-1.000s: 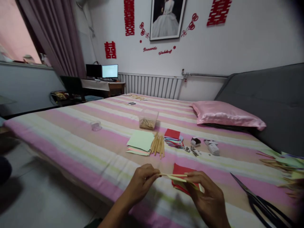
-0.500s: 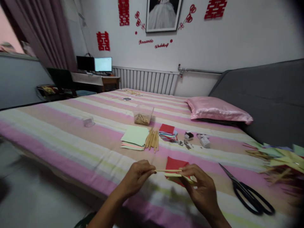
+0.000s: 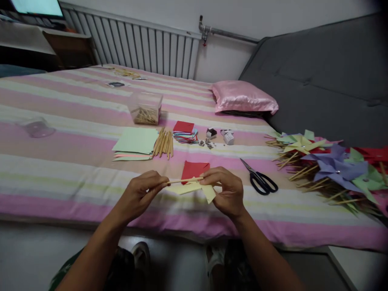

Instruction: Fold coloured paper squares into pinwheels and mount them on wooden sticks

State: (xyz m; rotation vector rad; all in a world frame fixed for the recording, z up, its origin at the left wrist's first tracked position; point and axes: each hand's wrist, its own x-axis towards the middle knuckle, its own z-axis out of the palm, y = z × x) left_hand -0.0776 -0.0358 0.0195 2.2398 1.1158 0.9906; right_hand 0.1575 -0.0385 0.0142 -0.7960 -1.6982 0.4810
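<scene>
Between my two hands a thin wooden stick (image 3: 182,180) lies level above the bed's near edge. My left hand (image 3: 144,190) pinches its left end between thumb and fingers. My right hand (image 3: 224,190) grips a pale yellow paper pinwheel (image 3: 189,187) against the stick's other end, its folded blades jutting left and downward. The fingers hide the pinwheel's centre. Just behind it, a red paper square (image 3: 195,169) rests on the striped sheet.
Scissors (image 3: 261,178) lie right of my hands, beside a heap of finished pinwheels (image 3: 336,167). Farther back are green paper sheets (image 3: 136,140), loose sticks (image 3: 163,143), a stack of small coloured squares (image 3: 184,129), small metal fasteners (image 3: 209,143) and a clear box of sticks (image 3: 147,111).
The view has tipped downward and turned right, bringing the pinwheel heap further into sight. More of the yellow pinwheel's blades show; both hands keep their hold.
</scene>
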